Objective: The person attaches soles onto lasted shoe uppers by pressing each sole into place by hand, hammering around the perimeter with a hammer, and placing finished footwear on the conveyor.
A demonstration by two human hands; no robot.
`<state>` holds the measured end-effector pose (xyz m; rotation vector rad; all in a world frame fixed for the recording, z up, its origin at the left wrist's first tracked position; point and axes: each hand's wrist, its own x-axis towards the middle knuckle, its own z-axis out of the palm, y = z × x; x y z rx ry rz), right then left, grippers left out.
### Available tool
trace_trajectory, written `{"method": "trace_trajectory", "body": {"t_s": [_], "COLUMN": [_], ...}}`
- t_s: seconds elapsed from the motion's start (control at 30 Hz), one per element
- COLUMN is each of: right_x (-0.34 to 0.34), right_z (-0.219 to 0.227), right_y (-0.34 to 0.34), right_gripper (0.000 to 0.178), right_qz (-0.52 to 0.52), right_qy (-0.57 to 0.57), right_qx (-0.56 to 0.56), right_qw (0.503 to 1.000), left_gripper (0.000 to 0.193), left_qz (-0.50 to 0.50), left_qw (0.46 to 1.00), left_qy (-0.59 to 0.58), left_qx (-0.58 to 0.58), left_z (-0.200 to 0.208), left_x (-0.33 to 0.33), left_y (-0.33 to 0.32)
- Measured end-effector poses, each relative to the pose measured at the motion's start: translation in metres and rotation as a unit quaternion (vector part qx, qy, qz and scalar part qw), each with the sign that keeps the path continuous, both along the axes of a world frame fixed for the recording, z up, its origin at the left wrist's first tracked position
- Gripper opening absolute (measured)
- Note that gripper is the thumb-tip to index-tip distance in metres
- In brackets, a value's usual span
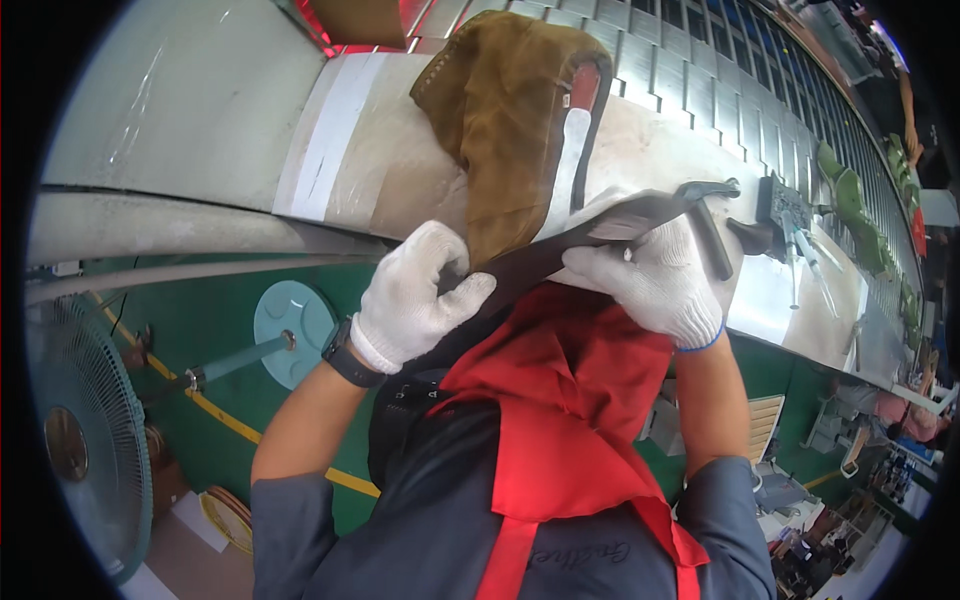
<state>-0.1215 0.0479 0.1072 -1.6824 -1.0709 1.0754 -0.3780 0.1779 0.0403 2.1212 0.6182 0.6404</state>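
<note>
A brown suede piece (510, 110), which looks like a tall boot upper, is draped over the bench edge in front of me. A white strip (571, 160) with a red end lies along its dark inner side. My left hand (415, 295), in a white glove, pinches the near dark edge between thumb and fingers. Farther right, my gloved right hand (655, 280) is closed on the same dark edge; a small pale tip shows between its fingers. Just beyond that hand is a dark hammer-like tool (710, 235), whose contact with the piece I cannot make out.
A roller conveyor (700, 60) runs along the far side of the bench (420, 100). Screwdriver-like tools (800, 255) and green shoe-last shapes (850, 195) stand to the right. At left are a fan (85, 430) and a round teal stool (290, 330). Another person's arm (908, 115) appears far right.
</note>
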Motion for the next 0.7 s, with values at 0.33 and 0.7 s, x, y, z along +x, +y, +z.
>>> {"method": "trace_trajectory", "body": {"t_s": [0.33, 0.7], "right_x": [-0.022, -0.025], "right_z": [-0.001, 0.000], "right_y": [0.015, 0.021], "right_gripper": [0.017, 0.020], "right_qz": [0.017, 0.042], "right_qy": [0.030, -0.066], "right_qx": [-0.011, 0.063], "right_qw": [0.999, 0.995], "left_gripper": [0.063, 0.058], "left_qz": [-0.051, -0.039], "left_qw": [0.996, 0.973], "left_qy": [0.046, 0.134], "left_qx": [-0.052, -0.182], "left_z": [0.024, 0.045], "left_x": [0.010, 0.015], "left_y": [0.036, 0.040]}}
